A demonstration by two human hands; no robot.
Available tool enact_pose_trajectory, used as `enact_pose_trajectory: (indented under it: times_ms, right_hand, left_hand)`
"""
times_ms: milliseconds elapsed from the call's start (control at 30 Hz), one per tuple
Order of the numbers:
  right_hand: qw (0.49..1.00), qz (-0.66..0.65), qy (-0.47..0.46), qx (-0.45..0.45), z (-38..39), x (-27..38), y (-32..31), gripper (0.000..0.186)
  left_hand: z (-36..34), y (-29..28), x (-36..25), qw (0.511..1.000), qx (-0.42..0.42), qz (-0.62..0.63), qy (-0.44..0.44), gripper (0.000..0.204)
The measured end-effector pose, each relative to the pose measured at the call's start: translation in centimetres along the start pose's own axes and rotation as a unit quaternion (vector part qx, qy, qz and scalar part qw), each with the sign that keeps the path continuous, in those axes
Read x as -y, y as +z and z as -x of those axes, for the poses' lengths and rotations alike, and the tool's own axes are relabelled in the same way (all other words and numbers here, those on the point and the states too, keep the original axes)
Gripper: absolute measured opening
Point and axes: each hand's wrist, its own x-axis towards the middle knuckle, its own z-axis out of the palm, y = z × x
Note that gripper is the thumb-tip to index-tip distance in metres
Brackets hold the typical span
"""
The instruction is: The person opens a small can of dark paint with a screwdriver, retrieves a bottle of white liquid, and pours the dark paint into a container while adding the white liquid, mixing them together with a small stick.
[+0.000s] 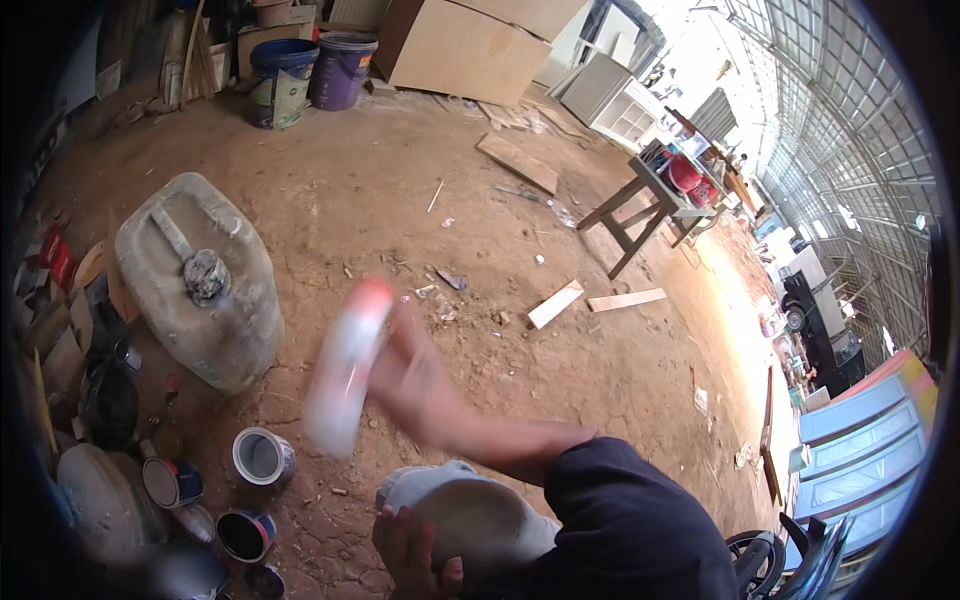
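Observation:
A blurred white bottle with a red-orange cap [342,380] is gripped in my right hand [405,380], raised over the dirt floor with the forearm reaching from the lower right. My left hand [412,555] holds a pale grey round container [425,485] at the bottom centre, fingers on its side, its lower part partly hidden by my dark sleeve. Left of them stands an open grey-white can [262,455], with an open blue-labelled can [172,480] and a dark-filled can [246,535] near it.
A large dirty jerrycan [200,330] lies at left. Two buckets [340,80] and plywood cabinets [465,50] stand at the back. A wooden stand [630,225] holds red items. Loose boards [625,300] lie on the dirt floor. Pale blue panels [860,450] are at right.

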Motion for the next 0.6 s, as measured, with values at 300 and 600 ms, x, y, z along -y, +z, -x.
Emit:
enact_pose_trajectory:
  times_ms: [300,600]
  right_hand:
    - [0.992,0.097,0.011,0.081,2.7,-1.1,1.6,0.059]
    - [0.938,0.106,0.094,0.316,6.1,-1.9,1.7,0.064]
  left_hand:
    - [-2.0,0.4,-1.0,0.999,-0.003,-0.049,-0.022,0.065]
    - [0.6,2.6,0.6,0.985,0.02,0.134,-0.104,0.057]
